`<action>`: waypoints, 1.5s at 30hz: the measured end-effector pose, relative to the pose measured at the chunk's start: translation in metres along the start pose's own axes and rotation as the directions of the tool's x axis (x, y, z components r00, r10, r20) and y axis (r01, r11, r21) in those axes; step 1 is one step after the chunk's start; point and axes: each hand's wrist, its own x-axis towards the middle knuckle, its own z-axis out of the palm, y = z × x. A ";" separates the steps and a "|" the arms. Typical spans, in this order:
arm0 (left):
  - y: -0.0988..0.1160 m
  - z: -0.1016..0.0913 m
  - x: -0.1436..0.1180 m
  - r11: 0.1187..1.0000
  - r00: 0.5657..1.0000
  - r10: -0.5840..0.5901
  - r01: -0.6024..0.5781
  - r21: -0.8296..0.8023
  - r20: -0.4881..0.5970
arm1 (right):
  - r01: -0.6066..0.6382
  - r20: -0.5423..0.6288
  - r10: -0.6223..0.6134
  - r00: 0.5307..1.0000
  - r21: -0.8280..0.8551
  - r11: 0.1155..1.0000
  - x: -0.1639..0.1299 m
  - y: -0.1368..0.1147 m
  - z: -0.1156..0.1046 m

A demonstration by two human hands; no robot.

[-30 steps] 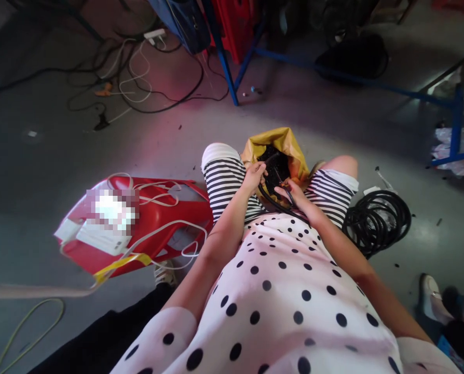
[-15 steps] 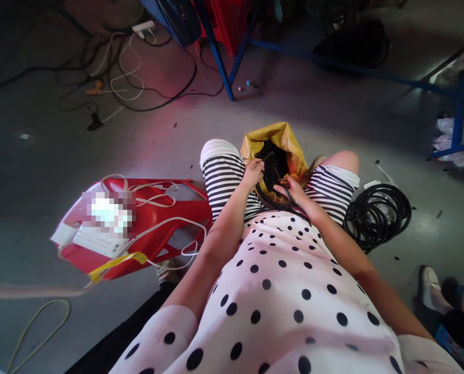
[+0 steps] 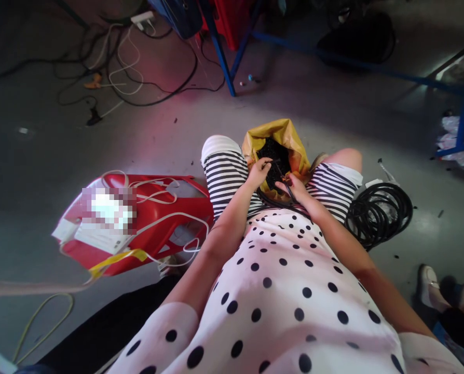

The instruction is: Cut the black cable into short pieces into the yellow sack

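Left hand has shifted slightly up toward the yellow bag mouth since a second ago; right hand barely moved. Both hands are curled, pinching a thin black cable that loops across the lap. Bag sits between the knees, full of black bits. Black cable coil on the floor to the right, red plastic panel left.

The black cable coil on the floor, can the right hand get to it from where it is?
Probably yes. The black cable coil lies on the floor just beside the right knee, with nothing between. But the right hand is busy at the yellow bag, pinching something thin and dark, so it would have to let go first.
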 end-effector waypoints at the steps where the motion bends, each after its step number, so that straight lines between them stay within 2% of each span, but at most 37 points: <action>1: 0.001 0.001 -0.001 1.000 1.000 0.010 -0.010 0.007 -0.002 | -0.013 0.001 0.013 1.000 0.012 1.000 0.001 0.001 0.000; 9: 0.013 0.007 -0.009 0.998 1.000 -0.016 0.017 0.066 -0.011 | -0.079 0.026 0.077 0.997 0.097 0.992 0.004 -0.002 -0.001; 19: 0.007 0.018 -0.011 0.979 1.000 -0.005 0.006 0.202 -0.004 | -0.190 0.083 0.175 0.981 0.230 0.955 -0.001 -0.011 0.001; 29: 0.004 0.019 -0.010 0.967 0.999 -0.019 0.028 0.253 -0.037 | -0.187 0.075 0.174 0.982 0.238 0.953 0.000 -0.009 0.002; 37: 0.002 0.016 -0.011 0.963 1.000 -0.014 0.016 0.270 -0.010 | -0.179 0.076 0.168 0.983 0.179 0.967 0.003 -0.005 0.003; 45: -0.001 0.014 -0.009 0.951 0.995 -0.052 0.022 0.308 0.090 | -0.083 0.026 0.085 0.996 -0.093 0.992 0.012 0.005 0.005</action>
